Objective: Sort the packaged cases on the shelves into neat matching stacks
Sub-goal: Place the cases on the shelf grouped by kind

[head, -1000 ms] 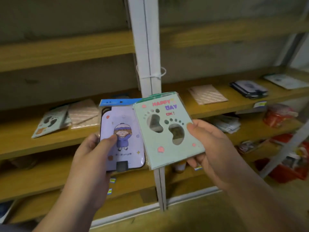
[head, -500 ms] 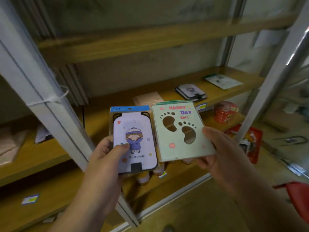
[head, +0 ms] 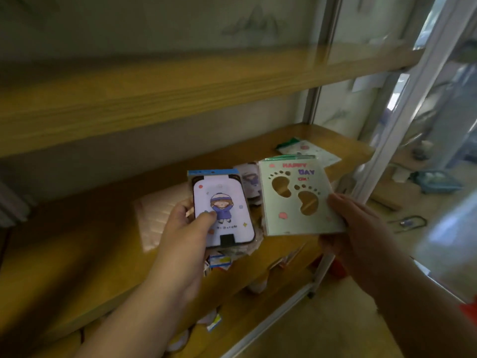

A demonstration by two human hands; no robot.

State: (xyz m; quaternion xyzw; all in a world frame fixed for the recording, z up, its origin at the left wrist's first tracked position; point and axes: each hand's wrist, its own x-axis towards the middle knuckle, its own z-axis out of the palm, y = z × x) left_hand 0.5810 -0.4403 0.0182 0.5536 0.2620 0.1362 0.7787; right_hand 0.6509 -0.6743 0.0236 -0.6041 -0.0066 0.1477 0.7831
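Your left hand grips the purple case (a cartoon child on it) above the wooden shelf. Beside it, your right hand pinches the green card reading "HAPPY DAY", with foot-shaped holes.

Two bare forearms enter from below, sleeveless as far as visible. Left hand and right hand carry no gloves, rings or watch. Fingernails short, unpainted.

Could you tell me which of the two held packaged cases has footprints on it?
The green case in the right hand; the left hand holds the lilac cartoon-child case.
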